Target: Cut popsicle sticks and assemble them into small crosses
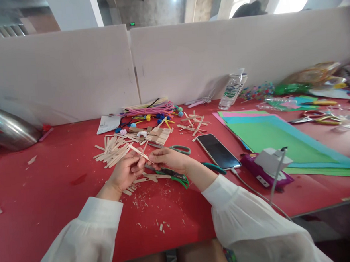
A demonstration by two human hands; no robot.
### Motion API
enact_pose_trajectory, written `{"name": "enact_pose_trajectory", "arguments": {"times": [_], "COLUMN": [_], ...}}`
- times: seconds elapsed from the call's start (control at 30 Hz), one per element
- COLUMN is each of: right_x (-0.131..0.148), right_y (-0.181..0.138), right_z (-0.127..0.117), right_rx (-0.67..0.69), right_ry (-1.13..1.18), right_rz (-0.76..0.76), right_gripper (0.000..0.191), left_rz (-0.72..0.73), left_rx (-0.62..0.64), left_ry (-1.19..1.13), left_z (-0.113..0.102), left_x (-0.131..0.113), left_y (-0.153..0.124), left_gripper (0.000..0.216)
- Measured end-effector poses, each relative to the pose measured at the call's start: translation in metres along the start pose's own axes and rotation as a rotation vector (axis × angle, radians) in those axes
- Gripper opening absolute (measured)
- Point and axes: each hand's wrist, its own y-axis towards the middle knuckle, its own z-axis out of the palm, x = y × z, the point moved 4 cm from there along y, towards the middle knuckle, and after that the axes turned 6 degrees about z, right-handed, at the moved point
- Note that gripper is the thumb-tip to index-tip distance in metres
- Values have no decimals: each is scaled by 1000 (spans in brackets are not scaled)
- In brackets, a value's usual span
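Observation:
Both my hands meet above the middle of the red table (62, 186), closed on a pale wooden craft stick (138, 151). My left hand (128, 170) pinches it from the left, and my right hand (168, 159) pinches its near end. A second thin stick seems to stand up between the fingers. Just left lies a loose pile of craft sticks (112, 151). Green-handled scissors (180, 180) lie partly under my right hand, and grey-green scissor handles (180, 149) show behind it. Wood chips and splinters (159, 212) are scattered on the near side.
A phone (218, 150) with a cable lies right of my hands, next to a purple power strip (266, 172). Coloured paper (277, 136) covers the right side. A water bottle (233, 90) and pipe cleaners (149, 109) sit near the white partition (69, 74). A steel jug (8, 126) is far left.

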Motion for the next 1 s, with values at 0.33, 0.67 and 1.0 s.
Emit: {"name": "enact_pose_trajectory", "arguments": {"times": [0.33, 0.67, 1.0], "right_x": [4, 12, 15], "right_y": [5, 0, -3], "right_z": [-3, -10, -9], "right_rx": [-266, -485, -588], "right_ry": [-211, -372, -388], "right_rz": [-142, -260, -327], "right_gripper": [30, 28, 27], "left_rz": [31, 110, 92], "left_rx": [-132, -113, -142], "left_ry": [186, 487, 472], "left_z": [-5, -5, -6], "left_x": [4, 2, 2], "left_y": [3, 4, 6], "left_gripper": [22, 28, 41]}}
